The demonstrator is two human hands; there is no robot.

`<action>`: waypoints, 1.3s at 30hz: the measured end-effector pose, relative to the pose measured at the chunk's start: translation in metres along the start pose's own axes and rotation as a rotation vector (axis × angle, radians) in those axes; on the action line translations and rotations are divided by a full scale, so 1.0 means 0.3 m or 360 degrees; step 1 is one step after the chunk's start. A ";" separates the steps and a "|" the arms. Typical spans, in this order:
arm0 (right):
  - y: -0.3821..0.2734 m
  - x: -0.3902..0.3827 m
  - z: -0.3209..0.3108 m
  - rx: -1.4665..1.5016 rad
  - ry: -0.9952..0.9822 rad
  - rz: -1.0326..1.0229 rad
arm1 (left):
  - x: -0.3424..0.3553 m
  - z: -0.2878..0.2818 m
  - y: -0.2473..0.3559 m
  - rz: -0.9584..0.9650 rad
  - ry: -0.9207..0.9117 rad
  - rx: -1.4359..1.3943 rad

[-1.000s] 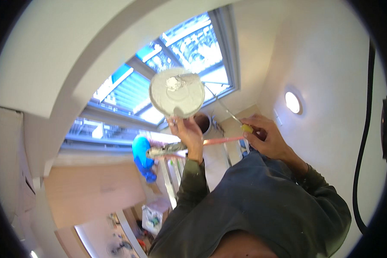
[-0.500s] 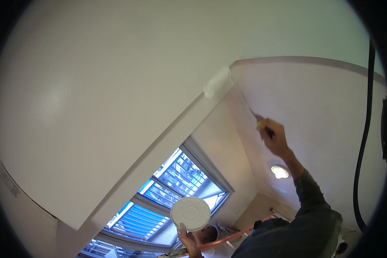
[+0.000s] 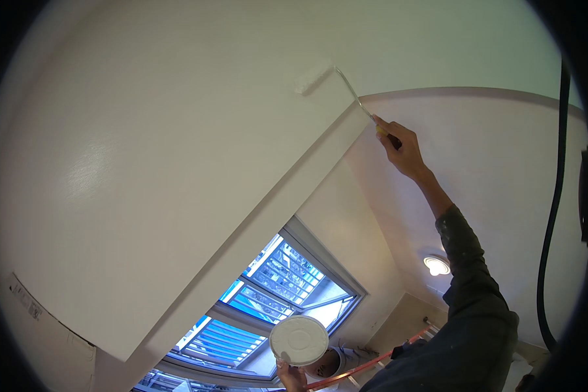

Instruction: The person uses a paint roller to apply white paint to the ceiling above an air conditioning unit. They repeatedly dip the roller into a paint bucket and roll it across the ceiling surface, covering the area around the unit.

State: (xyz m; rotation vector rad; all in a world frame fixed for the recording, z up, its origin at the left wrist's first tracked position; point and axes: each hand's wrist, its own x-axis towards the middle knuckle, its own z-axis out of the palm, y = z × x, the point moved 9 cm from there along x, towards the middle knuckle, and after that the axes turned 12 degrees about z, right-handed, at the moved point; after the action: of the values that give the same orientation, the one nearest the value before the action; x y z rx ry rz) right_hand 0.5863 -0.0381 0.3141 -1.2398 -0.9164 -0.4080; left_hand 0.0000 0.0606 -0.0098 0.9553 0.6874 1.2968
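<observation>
My right hand (image 3: 405, 151) is raised and wrapped round the handle of a small paint roller (image 3: 316, 76). The roller's white sleeve lies against the broad white surface (image 3: 176, 144), just past its edge, and a thin bent wire joins sleeve and handle. Low in the view, my left hand (image 3: 291, 377) grips the near rim of a round white lid (image 3: 299, 340), partly hidden by it. The lid is held up with its ringed face showing.
A window (image 3: 294, 271) with blue and white slats beyond it stands below. Near the lid are a bucket (image 3: 326, 363) and a red-orange ladder rail (image 3: 353, 373). A round lit lamp (image 3: 436, 264) sits on the ceiling; a black cable (image 3: 553, 215) hangs at right.
My right hand has moved up and slightly left. The roller has gone from the edge strip onto the broad white surface. The view has shifted a little, and the lid sits lower in it.
</observation>
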 end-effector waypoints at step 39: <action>-0.649 0.934 0.073 -0.0288 0.0180 -0.0329 | -0.035 -0.074 -0.013 -0.0091 0.0477 0.0073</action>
State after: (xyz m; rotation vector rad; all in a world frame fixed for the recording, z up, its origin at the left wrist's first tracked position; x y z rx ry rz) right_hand 0.6059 -0.0226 0.6551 -1.2757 -0.9288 -0.7313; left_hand -0.0191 0.0545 -0.0244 0.7786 0.9722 1.3926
